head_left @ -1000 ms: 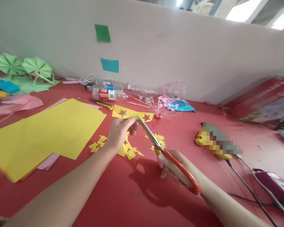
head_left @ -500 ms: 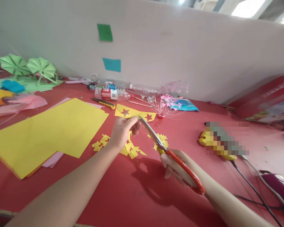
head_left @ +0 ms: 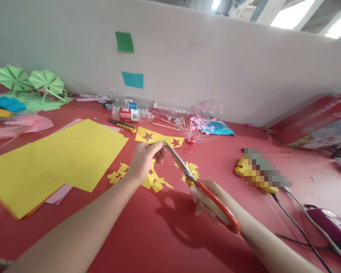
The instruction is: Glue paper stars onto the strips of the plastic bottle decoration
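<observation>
My left hand (head_left: pixel 144 161) is closed in a pinch on yellow paper at its fingertips; the held bit is mostly hidden. Just behind those fingers is a yellow paper strip (head_left: pixel 161 138) with star-shaped holes. I cannot tell whether the pinched bit belongs to it. My right hand (head_left: pixel 208 201) grips red-handled scissors (head_left: pixel 184 167), whose blades point up and left to the left fingertips. The blades look nearly together. Below the left hand lie yellow paper scraps (head_left: pixel 156 181). Small yellow paper stars (head_left: pixel 192 170) are heaped behind the scissors.
Large yellow sheets (head_left: pixel 59 155) cover the left of the red table (head_left: pixel 125 235). Toward the wall are a utility knife (head_left: pixel 125 125), plastic bottles (head_left: pixel 130 114) and a pink-star ornament (head_left: pixel 200 124). A yellow corded tool (head_left: pixel 255 182), partly blurred, and a purple device (head_left: pixel 331 223) lie right.
The whole view has shifted slightly left and down. Both hands and the scissors keep nearly the same pose, with the blade tips still at the left fingertips.
</observation>
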A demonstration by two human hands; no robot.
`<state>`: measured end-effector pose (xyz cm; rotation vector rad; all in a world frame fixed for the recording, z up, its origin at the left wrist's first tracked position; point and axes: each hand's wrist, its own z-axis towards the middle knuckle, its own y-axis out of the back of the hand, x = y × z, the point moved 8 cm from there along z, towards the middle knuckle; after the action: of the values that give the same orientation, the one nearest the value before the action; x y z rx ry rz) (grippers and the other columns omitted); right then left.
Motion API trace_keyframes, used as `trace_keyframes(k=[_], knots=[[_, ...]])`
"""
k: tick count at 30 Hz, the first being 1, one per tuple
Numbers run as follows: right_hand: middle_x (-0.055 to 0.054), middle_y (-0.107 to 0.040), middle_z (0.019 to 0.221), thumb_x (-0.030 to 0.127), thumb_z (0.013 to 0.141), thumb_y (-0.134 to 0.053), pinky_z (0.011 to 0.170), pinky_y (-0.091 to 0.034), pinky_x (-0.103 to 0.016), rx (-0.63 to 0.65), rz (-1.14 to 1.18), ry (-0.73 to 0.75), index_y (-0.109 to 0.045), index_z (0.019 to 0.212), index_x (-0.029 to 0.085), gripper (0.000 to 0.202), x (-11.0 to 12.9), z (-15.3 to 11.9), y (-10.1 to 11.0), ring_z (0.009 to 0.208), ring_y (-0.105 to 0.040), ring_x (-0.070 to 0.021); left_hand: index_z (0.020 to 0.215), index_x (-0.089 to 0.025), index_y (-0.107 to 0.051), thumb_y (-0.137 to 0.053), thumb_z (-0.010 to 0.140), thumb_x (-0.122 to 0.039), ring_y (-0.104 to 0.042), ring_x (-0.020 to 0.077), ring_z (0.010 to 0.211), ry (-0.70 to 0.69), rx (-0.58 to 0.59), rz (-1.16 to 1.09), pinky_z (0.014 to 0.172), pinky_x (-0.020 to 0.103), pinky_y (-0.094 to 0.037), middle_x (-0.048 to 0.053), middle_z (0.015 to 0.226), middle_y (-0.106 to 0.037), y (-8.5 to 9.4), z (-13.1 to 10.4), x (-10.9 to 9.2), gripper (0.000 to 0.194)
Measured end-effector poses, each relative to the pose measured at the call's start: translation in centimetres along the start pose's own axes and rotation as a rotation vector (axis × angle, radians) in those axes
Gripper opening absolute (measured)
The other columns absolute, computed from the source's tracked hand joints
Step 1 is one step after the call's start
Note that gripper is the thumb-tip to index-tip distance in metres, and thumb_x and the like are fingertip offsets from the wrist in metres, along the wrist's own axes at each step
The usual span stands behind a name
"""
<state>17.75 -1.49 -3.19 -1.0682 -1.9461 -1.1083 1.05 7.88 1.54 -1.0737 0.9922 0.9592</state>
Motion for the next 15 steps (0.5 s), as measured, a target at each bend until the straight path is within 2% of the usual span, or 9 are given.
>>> trace_keyframes(k=[6, 11, 15], knots=[[0.003, -0.053, 0.048, 0.072, 0.072, -0.054, 0.028, -0.025, -0.015, 0.022, -0.049, 0.032, -0.044, 0.064, 0.019, 0.054, 0.45, -0.01, 0.17, 0.028, -0.035, -0.0026, 0.053, -0.015, -0.062, -0.056, 0.078, -0.033, -0.049, 0.0086, 0.043, 0.004, 0.002, -0.001, 0.043, 0.023, -0.035, 0.001, 0.050, -0.057, 0.12, 0.07, -0.31, 0.032], [0.004, -0.052, 0.044, 0.075, 0.073, -0.050, 0.030, -0.026, -0.015, 0.036, -0.022, 0.047, -0.044, 0.067, 0.019, 0.057, 0.19, 0.12, 0.12, 0.030, -0.037, -0.0036, 0.052, -0.016, -0.061, -0.059, 0.077, -0.034, -0.048, 0.0084, 0.044, 0.013, -0.041, 0.008, 0.045, 0.023, -0.037, 0.001, 0.052, -0.058, 0.46, -0.06, -0.11, 0.031], [0.002, -0.058, 0.050, 0.075, 0.072, -0.050, 0.029, -0.025, -0.015, 0.031, 0.007, 0.035, -0.046, 0.068, 0.019, 0.056, -0.15, 0.29, -0.12, 0.028, -0.037, -0.0030, 0.053, -0.016, -0.060, -0.061, 0.077, -0.036, -0.049, 0.0083, 0.047, 0.016, -0.088, 0.022, 0.047, 0.023, -0.038, 0.000, 0.053, -0.058, 0.61, -0.34, 0.43, 0.031]])
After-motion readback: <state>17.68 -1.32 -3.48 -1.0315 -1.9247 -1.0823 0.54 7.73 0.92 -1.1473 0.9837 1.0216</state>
